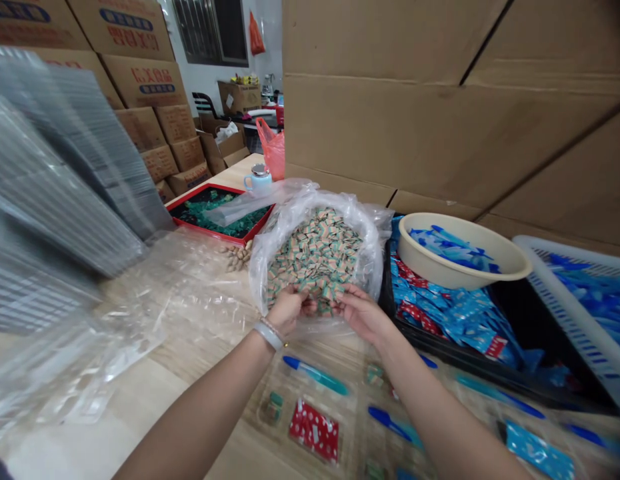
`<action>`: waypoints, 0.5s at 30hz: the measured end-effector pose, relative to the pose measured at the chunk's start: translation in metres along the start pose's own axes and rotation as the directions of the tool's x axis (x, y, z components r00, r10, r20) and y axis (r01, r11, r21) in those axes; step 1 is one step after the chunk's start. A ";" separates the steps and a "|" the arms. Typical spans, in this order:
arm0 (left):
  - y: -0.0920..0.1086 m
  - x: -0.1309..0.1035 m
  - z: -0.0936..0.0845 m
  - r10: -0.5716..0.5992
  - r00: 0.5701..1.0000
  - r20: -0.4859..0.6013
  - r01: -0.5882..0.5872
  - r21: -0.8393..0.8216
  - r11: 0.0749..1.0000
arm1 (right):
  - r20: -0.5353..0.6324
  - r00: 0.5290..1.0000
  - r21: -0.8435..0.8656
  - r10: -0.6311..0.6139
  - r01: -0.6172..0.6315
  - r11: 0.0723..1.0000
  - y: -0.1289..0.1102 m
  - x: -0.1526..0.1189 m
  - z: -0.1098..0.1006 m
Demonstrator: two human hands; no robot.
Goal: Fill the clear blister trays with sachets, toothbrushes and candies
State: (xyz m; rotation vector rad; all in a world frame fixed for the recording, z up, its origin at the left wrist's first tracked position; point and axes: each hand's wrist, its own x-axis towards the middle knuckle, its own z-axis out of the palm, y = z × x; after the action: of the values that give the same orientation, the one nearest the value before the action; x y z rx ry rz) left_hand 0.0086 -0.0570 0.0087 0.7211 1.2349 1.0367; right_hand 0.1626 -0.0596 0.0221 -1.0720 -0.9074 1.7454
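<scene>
A clear plastic bag (257, 267) stands with its mouth rolled wide, full of small flat green-and-tan pieces (315, 247). Both hands reach in at its near edge. My left hand (289, 310), with a pale band on the wrist, has its fingers curled down among the pieces; what lies in them is hidden. My right hand (363, 312) pinches at small pieces with thumb and fingertips, close to the left. Below the forearms lie clear compartment trays (263, 433), holding a blue-and-teal plastic tool (317, 375), a red dotted packet (315, 430) and small green pieces (275, 405).
Stacked clear trays (65, 167) rise at left. A red-rimmed picture tray (247, 237), peanut-like pieces (237, 257) and a lidded mug (260, 177) sit behind. At right, a cream basin (465, 273) rests over a black crate (415, 340) of packets, beside a white basket (565, 307).
</scene>
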 end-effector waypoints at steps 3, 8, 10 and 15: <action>0.001 0.002 -0.007 0.191 0.980 -0.061 -0.159 0.342 0.926 | 0.035 0.998 -0.081 -0.052 0.054 0.995 0.000 -0.003 0.000; 0.005 0.004 -0.008 0.294 0.953 0.074 -0.286 0.539 0.792 | 0.159 0.969 -0.391 -0.188 0.237 0.889 0.012 0.009 0.004; 0.007 0.004 -0.008 0.250 0.956 0.153 -0.293 0.519 0.803 | 0.165 0.952 -0.514 -0.257 0.306 0.801 0.019 0.019 0.002; 0.009 0.001 -0.011 0.134 0.934 0.332 -0.277 0.431 0.859 | 0.148 0.934 -0.652 -0.326 0.340 0.678 0.033 0.035 -0.007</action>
State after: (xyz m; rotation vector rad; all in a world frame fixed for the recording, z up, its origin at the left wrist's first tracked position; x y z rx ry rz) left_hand -0.0046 -0.0536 0.0137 1.3667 1.1743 0.7623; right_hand 0.1502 -0.0378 -0.0198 -1.2253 -1.7142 1.1218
